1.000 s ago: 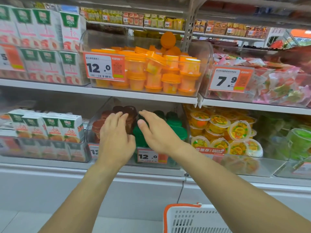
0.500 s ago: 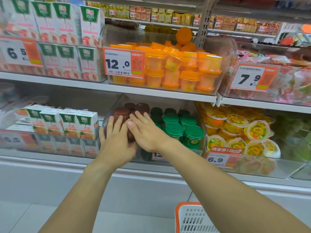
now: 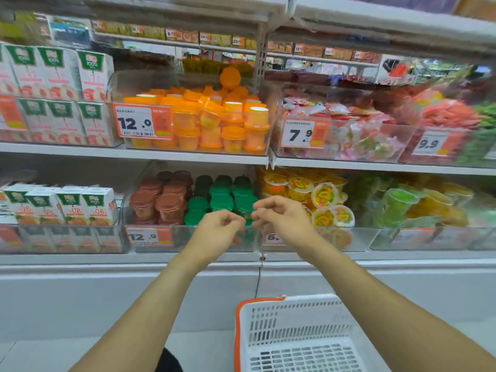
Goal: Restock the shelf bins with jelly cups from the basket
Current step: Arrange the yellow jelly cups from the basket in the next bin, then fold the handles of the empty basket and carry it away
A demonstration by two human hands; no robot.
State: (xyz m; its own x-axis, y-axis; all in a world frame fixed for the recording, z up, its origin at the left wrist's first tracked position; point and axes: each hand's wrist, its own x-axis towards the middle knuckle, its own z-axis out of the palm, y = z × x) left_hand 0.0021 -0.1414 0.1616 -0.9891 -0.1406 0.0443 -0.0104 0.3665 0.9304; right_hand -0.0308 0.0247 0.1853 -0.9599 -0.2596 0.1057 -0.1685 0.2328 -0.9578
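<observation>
Head view: both hands' fingers loosely curled, empty, before round-lidded green cups (image 3: pixel 221 202).

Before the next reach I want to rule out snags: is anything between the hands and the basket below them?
Nothing visible. Both hands, left and right, hang empty before the lower bin, and only open air separates them from the white basket. Its visible part shows no cups.

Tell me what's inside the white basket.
The visible part of the basket shows only its bare slotted wall and floor, no jelly cups. Its near end is cut off by the frame, and the right forearm covers one side.
</observation>
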